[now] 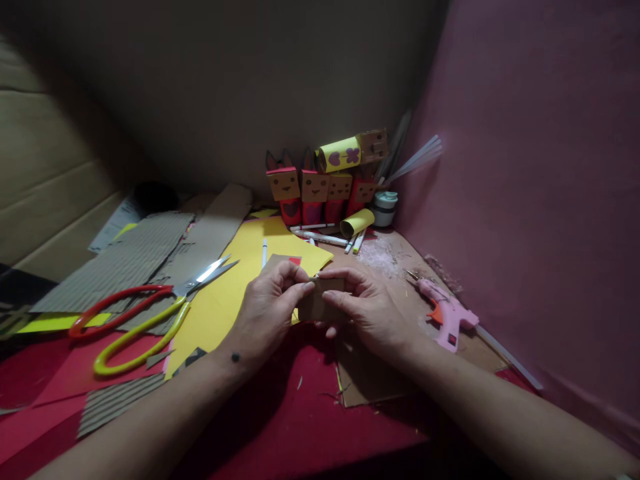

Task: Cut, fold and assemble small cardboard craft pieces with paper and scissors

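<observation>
Between both hands, at the middle of the view, is a small brown piece of cardboard (321,303). My left hand (270,303) pinches its upper left edge between thumb and forefinger. My right hand (365,303) grips the right side, thumb on the near face and fingers behind. Yellow paper (245,260) lies under and beyond the left hand. A larger brown cardboard sheet (370,383) rests below the right hand. Left of the hands lie large scissors (185,293) with one red and one yellow handle, blades apart.
Cardboard-headed paper tube figures (315,187) stand at the back, near a lidded jar (385,208) and a yellow tube (357,223). White markers (320,237) lie before them. At right is a pink glue gun (447,310); corrugated cardboard (120,260) and red paper (75,373) cover the left.
</observation>
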The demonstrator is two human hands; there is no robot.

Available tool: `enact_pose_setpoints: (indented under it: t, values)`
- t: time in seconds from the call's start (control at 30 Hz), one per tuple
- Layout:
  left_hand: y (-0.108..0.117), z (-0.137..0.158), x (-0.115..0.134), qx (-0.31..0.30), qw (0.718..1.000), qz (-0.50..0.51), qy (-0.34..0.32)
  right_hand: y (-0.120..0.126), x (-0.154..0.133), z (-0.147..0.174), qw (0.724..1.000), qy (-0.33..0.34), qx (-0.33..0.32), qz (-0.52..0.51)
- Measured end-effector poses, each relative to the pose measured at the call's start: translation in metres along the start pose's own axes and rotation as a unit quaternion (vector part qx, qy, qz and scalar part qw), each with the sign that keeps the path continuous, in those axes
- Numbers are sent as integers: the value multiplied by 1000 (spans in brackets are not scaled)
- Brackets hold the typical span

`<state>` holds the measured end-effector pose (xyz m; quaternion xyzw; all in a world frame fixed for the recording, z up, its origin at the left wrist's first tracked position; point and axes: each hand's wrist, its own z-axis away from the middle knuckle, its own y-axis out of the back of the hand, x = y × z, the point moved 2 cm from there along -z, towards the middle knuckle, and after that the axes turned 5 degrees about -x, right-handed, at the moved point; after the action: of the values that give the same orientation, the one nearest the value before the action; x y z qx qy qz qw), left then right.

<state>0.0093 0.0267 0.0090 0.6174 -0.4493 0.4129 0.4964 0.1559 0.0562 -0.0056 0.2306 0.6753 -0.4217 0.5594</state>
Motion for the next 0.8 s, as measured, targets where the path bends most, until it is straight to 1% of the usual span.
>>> enact_pose_setpoints:
  t: [0.17,0.33,0.4,0.53,0.63,0.73,0.8]
  values:
    - [0,1,-3,17,1000,-15,-7,1,3,-1,1000,5,-17,-6]
    - [0,1,-8,29,1000,-3,-8,2,4,0,999,5,-37,0]
    - [0,0,-10,30,1000,6,-7,2,3,0,999,5,-34,10]
    - [-4,0,-9,9,998,65,9,1,-2,2,999,6,3,40]
    - [-3,-1,-5,-6,995,91,38,1,-5,3,999,7,16,45]
    - [-3,-2,-1,-54,991,105,57,1,-8,4,999,13,20,44]
    - [-4,-2,0,-94,989,92,69,1,-8,4,999,10,16,46]
